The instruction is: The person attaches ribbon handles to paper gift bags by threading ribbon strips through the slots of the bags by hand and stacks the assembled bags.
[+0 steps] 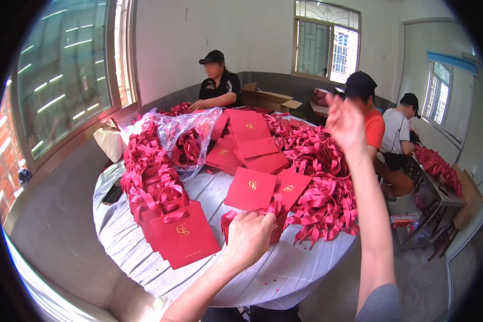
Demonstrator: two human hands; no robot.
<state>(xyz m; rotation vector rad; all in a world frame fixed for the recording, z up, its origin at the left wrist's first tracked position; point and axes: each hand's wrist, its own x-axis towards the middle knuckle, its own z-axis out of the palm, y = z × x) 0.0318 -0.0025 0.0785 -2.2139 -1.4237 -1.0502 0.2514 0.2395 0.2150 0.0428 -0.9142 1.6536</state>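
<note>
My left hand (250, 239) is closed at the top of a dark red paper gift bag (278, 228) near the table's front edge; it hides much of that bag. Behind it lie flat red bags with gold emblems (247, 188). High at the right, my right hand (348, 122) is raised off the table with its fingers stretched out, slightly blurred, and nothing visible in it. The nearest pile is a heap of red ribbon handles (324, 198) below it. To the left, a long overlapping row ends in a red gift bag with a ribbon handle (190, 241).
A crumpled clear plastic sheet (198, 134) lies over bags on the round table (139, 263), covered in pale cloth. A dark phone (112, 193) sits at its left edge. Co-workers in black (222, 88) and orange (374, 129) are close by. An open cardboard box (265, 99) stands behind.
</note>
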